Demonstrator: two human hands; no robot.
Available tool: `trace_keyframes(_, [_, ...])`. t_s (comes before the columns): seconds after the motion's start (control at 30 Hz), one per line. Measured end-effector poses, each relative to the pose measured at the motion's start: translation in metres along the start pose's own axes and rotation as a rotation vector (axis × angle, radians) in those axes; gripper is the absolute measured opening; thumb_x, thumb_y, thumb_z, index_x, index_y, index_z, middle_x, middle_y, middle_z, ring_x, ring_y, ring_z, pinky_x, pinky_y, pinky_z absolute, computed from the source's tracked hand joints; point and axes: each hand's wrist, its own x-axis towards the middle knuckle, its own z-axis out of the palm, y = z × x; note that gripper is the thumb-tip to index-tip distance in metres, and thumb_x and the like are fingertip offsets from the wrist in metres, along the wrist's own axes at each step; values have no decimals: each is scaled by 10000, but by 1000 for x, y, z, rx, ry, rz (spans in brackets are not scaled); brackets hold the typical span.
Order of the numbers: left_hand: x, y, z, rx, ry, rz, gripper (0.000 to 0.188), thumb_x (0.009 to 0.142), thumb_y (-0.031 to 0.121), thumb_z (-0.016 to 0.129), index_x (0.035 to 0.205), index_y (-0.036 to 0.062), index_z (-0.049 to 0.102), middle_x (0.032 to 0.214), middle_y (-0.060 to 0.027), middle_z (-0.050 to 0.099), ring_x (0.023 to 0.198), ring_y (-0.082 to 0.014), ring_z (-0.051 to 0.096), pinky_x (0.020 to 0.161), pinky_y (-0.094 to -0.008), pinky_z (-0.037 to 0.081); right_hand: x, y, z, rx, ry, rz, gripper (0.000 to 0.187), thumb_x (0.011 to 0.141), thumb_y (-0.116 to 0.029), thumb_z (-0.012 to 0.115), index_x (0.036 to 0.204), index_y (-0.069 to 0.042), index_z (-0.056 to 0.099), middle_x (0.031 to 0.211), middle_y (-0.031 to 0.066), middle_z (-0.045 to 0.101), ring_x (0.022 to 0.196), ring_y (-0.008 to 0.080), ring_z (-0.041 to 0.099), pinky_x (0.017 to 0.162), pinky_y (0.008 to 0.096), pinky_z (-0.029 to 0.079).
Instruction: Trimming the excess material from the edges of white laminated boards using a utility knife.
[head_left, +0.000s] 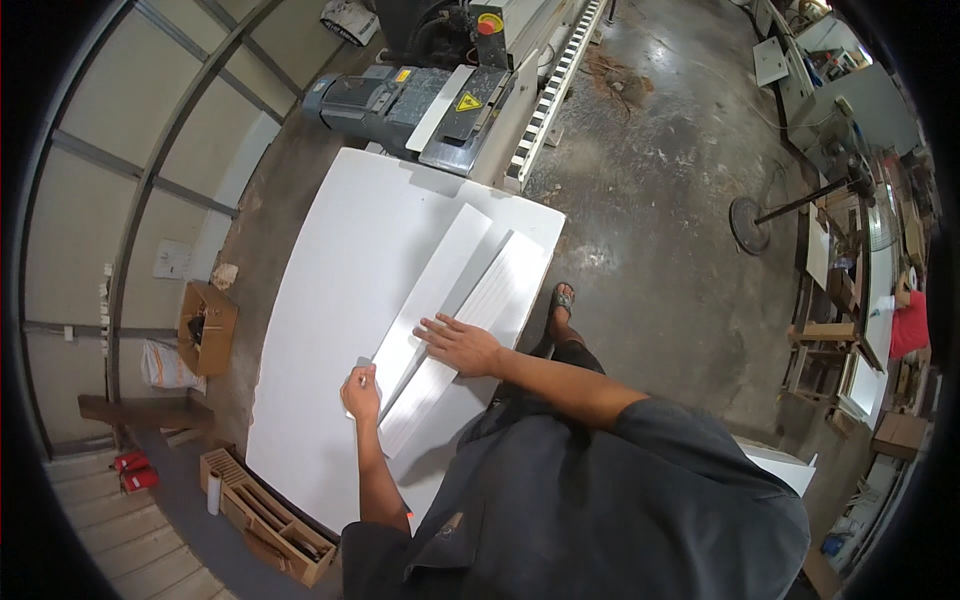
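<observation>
Two long white pieces lie slantwise on a large white table top (310, 290). The left one is a smooth white strip (440, 265). Beside it, to the right, is a ribbed white piece that looks like a stack of thin strips (500, 285). My left hand (361, 392) is closed at the near end of the smooth strip, its thumb against the edge; the end itself is partly hidden by the fingers. My right hand (462, 345) lies flat with fingers spread, the palm over the ribbed piece and the fingertips on the smooth strip.
A machine with a grey motor (370, 105) and a toothed rail (550, 95) stands beyond the table. At left are a cardboard box (207, 328) and a wooden divided tray (265, 520). A stand with a round base (749, 226) and cluttered benches (872, 290) are at right.
</observation>
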Motion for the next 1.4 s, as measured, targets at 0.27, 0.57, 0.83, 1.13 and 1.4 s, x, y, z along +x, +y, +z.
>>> trace_keyframes(0.27, [-32,-7,-19,-257,-192,80,253,974,271,691,934,22,715,799,-134,694,711,-252,624,715,-359,494,2,-3,5,-102,37,-12,910,874,-286,708,1617,-85,222,1700,145,179,1576,307,157,1309,448,103])
trace_keyframes(0.57, [-92,-3,-46,-110,-123,158,247,1005,254,635,1017,20,713,845,-147,689,746,-271,618,747,-329,496,3,-2,11,-85,-98,5,1057,820,-487,771,1620,-78,212,1659,150,288,1565,316,191,1301,477,90])
trace_keyframes(0.83, [-150,-79,-34,-637,23,-377,342,1001,194,686,1268,-14,636,1167,-45,670,1092,-146,599,948,-291,462,-46,128,-69,-28,-123,382,1260,555,-469,948,1580,-101,315,1645,192,263,1548,410,177,1277,540,125])
trace_keyframes(1.13, [-167,-30,-13,-873,216,-314,480,997,71,639,1438,-47,491,1308,-107,624,1194,-171,566,1068,-302,406,-73,176,-74,516,11,502,1327,552,-214,986,1599,-6,196,1601,279,310,1494,417,308,1240,429,287])
trace_keyframes(1.4, [-178,-54,16,-839,436,-389,591,1012,158,668,1492,-76,415,1418,-184,564,1281,-221,547,1110,-328,395,-66,157,-81,82,-11,429,1438,502,-486,972,1601,5,186,1624,288,262,1525,452,217,1248,562,163])
